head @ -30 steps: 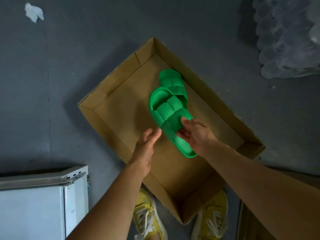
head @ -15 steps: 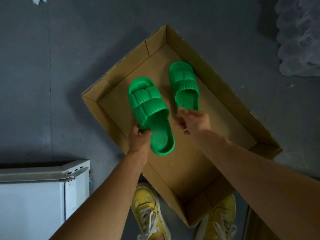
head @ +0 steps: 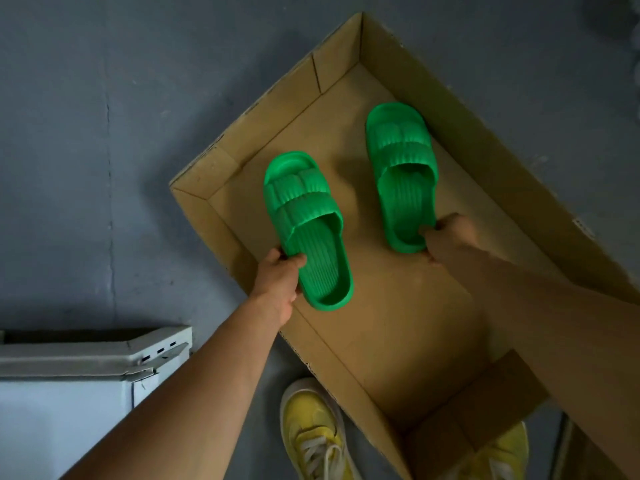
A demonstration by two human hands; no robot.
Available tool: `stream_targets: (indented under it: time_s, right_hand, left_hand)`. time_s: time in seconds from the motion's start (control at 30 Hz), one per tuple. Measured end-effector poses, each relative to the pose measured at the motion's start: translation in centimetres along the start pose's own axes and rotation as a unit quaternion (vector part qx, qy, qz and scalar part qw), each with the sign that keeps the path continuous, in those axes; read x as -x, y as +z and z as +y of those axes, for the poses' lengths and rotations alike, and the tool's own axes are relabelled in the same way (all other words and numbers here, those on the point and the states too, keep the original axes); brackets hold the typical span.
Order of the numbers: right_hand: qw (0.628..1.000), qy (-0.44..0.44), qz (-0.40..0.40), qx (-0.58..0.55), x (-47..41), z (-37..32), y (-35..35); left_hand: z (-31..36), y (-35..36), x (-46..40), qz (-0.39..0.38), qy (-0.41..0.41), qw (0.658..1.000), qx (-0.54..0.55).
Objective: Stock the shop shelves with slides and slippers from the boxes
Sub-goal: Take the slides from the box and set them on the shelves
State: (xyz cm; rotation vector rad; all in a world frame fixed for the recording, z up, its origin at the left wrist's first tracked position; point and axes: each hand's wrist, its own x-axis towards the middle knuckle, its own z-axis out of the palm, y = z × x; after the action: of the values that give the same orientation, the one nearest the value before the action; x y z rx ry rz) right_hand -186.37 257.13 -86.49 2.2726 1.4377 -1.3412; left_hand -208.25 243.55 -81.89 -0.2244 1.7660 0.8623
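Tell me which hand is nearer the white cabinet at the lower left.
Left. The left hand grips a green slide just up-right of the white cabinet; the right hand is farther right, over the box.

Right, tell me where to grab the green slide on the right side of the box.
Grip the right slide by its heel rim, coming from the near side: the heel points toward you, open and low, and the right hand already pinches it there.

We see an open cardboard box on a grey floor. Our left hand grips one green slide by its side, and our right hand pinches the heel of the other green slide. Yellow sneakers show below, a white cabinet at lower left.
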Motion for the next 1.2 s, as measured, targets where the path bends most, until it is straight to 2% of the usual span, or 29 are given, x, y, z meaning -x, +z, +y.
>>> stream_targets:
  time_s: [0.07,0.17,0.3,0.47,0.77,0.93,1.2]
  right_hand:
    - [0.998,-0.021,-0.013,-0.064,2.3,-0.1,-0.6]
    - [0.988,-0.052,0.016,-0.142,7.0,-0.7,-1.7]
    - [0.967,-0.112,0.029,-0.227,12.6,-2.3,-4.5]
    - [0.962,-0.157,-0.005,-0.222,18.8,-5.7,-8.9]
    - [0.961,-0.230,-0.011,-0.151,29.1,-12.6,-17.5]
    - [0.953,-0.249,-0.038,-0.167,34.6,-15.2,-22.4]
    - [0.927,-0.305,-0.067,-0.205,44.6,-17.9,-29.4]
  left_hand:
    - [0.5,-0.3,1.1,-0.001,-0.006,1.000,0.014]
    - [1.8,-0.5,3.5,-0.003,0.003,0.999,0.042]
    - [4.8,0.1,8.1,-0.040,0.031,0.996,0.078]
    - [9.8,0.1,14.5,-0.071,0.077,0.992,0.068]
    - [18.7,-2.9,27.5,-0.094,0.131,0.983,0.082]
    - [21.2,-5.1,34.6,-0.122,0.122,0.981,0.092]
    - [23.0,-6.8,46.3,-0.168,0.157,0.957,0.175]
